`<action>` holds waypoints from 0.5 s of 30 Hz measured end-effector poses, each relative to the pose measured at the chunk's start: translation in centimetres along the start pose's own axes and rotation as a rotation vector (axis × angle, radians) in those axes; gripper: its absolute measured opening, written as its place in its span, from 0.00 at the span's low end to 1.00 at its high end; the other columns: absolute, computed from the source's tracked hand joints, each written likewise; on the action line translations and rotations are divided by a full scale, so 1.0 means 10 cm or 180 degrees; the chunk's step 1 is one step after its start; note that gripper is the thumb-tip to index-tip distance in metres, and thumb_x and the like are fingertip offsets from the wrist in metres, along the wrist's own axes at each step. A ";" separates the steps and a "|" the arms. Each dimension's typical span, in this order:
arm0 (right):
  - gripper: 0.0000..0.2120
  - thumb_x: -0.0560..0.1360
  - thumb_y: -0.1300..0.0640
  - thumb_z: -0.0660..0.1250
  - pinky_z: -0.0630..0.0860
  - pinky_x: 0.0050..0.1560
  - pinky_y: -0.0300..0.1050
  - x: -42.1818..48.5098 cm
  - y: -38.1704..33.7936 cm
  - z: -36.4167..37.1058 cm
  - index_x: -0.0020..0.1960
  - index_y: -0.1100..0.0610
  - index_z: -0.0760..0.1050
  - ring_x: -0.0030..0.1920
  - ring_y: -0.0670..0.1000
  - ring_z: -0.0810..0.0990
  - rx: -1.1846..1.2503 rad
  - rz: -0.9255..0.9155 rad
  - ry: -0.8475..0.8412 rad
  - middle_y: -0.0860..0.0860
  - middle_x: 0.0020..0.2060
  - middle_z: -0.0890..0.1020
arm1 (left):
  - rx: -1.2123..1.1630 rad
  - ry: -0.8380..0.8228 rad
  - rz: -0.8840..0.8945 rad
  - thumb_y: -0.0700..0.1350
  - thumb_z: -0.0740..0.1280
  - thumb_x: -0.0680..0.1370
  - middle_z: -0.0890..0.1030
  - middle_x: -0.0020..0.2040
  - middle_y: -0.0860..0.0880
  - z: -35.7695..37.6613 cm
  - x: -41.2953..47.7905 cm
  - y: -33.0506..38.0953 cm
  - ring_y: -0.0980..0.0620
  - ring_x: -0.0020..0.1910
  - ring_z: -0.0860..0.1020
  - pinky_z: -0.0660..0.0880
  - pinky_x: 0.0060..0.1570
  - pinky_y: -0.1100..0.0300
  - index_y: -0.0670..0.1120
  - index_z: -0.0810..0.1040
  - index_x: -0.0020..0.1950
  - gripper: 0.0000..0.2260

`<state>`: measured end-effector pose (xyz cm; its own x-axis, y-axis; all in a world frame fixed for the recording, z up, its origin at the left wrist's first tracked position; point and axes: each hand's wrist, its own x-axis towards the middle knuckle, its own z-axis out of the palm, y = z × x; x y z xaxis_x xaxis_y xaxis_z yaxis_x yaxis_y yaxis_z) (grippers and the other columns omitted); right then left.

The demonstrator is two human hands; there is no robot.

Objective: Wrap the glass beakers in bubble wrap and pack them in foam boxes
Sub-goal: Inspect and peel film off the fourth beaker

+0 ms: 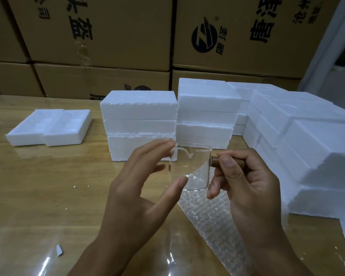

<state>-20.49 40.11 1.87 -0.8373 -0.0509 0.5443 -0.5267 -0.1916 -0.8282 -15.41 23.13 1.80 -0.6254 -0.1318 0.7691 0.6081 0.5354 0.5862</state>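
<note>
A clear glass beaker (193, 166) with a pouring spout and a brown wooden side handle (217, 161) hangs above the table at centre. My right hand (247, 182) grips that handle between thumb and fingers. My left hand (141, 184) touches the beaker's left side, thumb at its lower edge, fingers spread near its rim. A strip of bubble wrap (209, 220) lies on the table beneath the beaker and runs toward the near edge. White foam boxes (139, 124) stand stacked just behind the beaker.
More foam box stacks (207, 108) fill the back centre and right (307, 148). Two low foam pieces (50, 126) lie at the left. Clear plastic film (18, 253) covers the near table. Brown cartons (112, 32) wall off the back. Foam crumbs dot the wooden table (38, 176).
</note>
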 end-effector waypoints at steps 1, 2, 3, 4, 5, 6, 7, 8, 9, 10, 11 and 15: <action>0.07 0.77 0.52 0.66 0.79 0.31 0.48 0.01 0.00 -0.01 0.48 0.55 0.79 0.26 0.56 0.78 0.0045 0.0033 0.0026 0.55 0.32 0.79 | 0.0018 -0.0017 0.0050 0.49 0.70 0.76 0.77 0.65 0.52 0.00 0.00 -0.01 0.49 0.63 0.79 0.80 0.53 0.56 0.49 0.75 0.68 0.21; 0.08 0.77 0.52 0.66 0.78 0.30 0.49 0.01 0.01 -0.01 0.48 0.56 0.78 0.25 0.57 0.78 0.0077 0.0067 0.0049 0.55 0.32 0.78 | 0.0031 -0.0043 0.0079 0.49 0.70 0.76 0.76 0.66 0.52 0.00 -0.01 -0.01 0.48 0.63 0.78 0.80 0.53 0.56 0.48 0.74 0.69 0.21; 0.08 0.77 0.52 0.66 0.78 0.30 0.49 0.01 0.01 -0.02 0.48 0.56 0.78 0.25 0.57 0.77 0.0097 0.0098 0.0066 0.55 0.32 0.78 | 0.0039 -0.0073 0.0095 0.49 0.70 0.76 0.76 0.66 0.52 0.00 -0.01 -0.02 0.48 0.64 0.78 0.80 0.53 0.57 0.48 0.74 0.69 0.21; 0.08 0.77 0.52 0.66 0.78 0.30 0.50 0.02 0.01 -0.02 0.48 0.57 0.78 0.25 0.57 0.77 0.0111 0.0123 0.0076 0.56 0.33 0.78 | 0.0042 -0.0102 0.0105 0.48 0.70 0.76 0.76 0.67 0.52 0.00 -0.01 -0.02 0.48 0.65 0.77 0.80 0.54 0.57 0.48 0.74 0.69 0.21; 0.08 0.77 0.53 0.66 0.78 0.29 0.50 0.02 0.02 -0.02 0.48 0.57 0.78 0.25 0.57 0.77 0.0123 0.0143 0.0083 0.56 0.33 0.78 | 0.0034 -0.0136 0.0111 0.49 0.70 0.76 0.75 0.67 0.52 0.00 -0.01 -0.03 0.48 0.65 0.77 0.80 0.54 0.57 0.48 0.74 0.69 0.22; 0.08 0.77 0.53 0.66 0.78 0.29 0.50 0.01 0.02 -0.02 0.48 0.58 0.78 0.25 0.57 0.77 0.0135 0.0160 0.0089 0.56 0.33 0.78 | 0.0017 -0.0182 0.0114 0.49 0.70 0.76 0.74 0.68 0.52 0.00 -0.02 -0.03 0.47 0.66 0.76 0.80 0.55 0.56 0.48 0.74 0.70 0.23; 0.07 0.78 0.54 0.66 0.78 0.29 0.49 0.01 0.03 -0.02 0.48 0.58 0.78 0.25 0.57 0.77 0.0148 0.0176 0.0097 0.55 0.33 0.78 | 0.0005 -0.0246 0.0125 0.49 0.71 0.76 0.73 0.69 0.52 0.00 -0.02 -0.04 0.46 0.67 0.75 0.79 0.55 0.56 0.48 0.72 0.71 0.25; 0.07 0.78 0.54 0.65 0.77 0.29 0.49 0.02 0.03 -0.02 0.48 0.58 0.78 0.25 0.57 0.77 0.0159 0.0195 0.0107 0.55 0.33 0.78 | 0.0013 -0.0324 0.0147 0.50 0.71 0.75 0.72 0.70 0.53 0.00 -0.03 -0.04 0.46 0.68 0.74 0.79 0.56 0.57 0.48 0.70 0.73 0.27; 0.07 0.78 0.54 0.65 0.77 0.29 0.48 0.02 0.02 -0.02 0.47 0.57 0.78 0.24 0.56 0.77 0.0165 0.0217 0.0112 0.55 0.32 0.77 | 0.0042 -0.0407 0.0175 0.51 0.71 0.75 0.70 0.71 0.53 0.01 -0.03 -0.05 0.47 0.69 0.73 0.78 0.58 0.58 0.49 0.68 0.75 0.29; 0.08 0.78 0.53 0.65 0.77 0.28 0.48 0.02 0.02 -0.03 0.47 0.58 0.78 0.24 0.56 0.76 0.0167 0.0240 0.0112 0.55 0.32 0.77 | 0.0082 -0.0469 0.0197 0.52 0.72 0.75 0.69 0.72 0.54 0.01 -0.04 -0.05 0.47 0.70 0.72 0.77 0.59 0.59 0.49 0.67 0.75 0.31; 0.09 0.78 0.53 0.65 0.76 0.28 0.47 0.02 0.01 -0.02 0.47 0.58 0.78 0.24 0.56 0.76 0.0173 0.0270 0.0108 0.54 0.32 0.77 | 0.0124 -0.0494 0.0206 0.52 0.72 0.75 0.68 0.73 0.54 0.02 -0.04 -0.06 0.48 0.71 0.71 0.76 0.59 0.61 0.49 0.66 0.76 0.32; 0.11 0.77 0.53 0.65 0.76 0.26 0.47 0.01 -0.01 0.00 0.48 0.61 0.78 0.23 0.54 0.76 0.0215 0.0415 0.0002 0.54 0.31 0.77 | 0.0193 -0.0312 0.0258 0.51 0.72 0.75 0.68 0.71 0.55 0.03 -0.02 -0.07 0.47 0.68 0.73 0.77 0.58 0.60 0.49 0.66 0.75 0.30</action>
<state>-20.50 40.09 1.96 -0.8982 -0.0791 0.4325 -0.4023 -0.2489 -0.8810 -15.83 23.01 1.11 -0.6219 -0.0055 0.7831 0.6298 0.5907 0.5043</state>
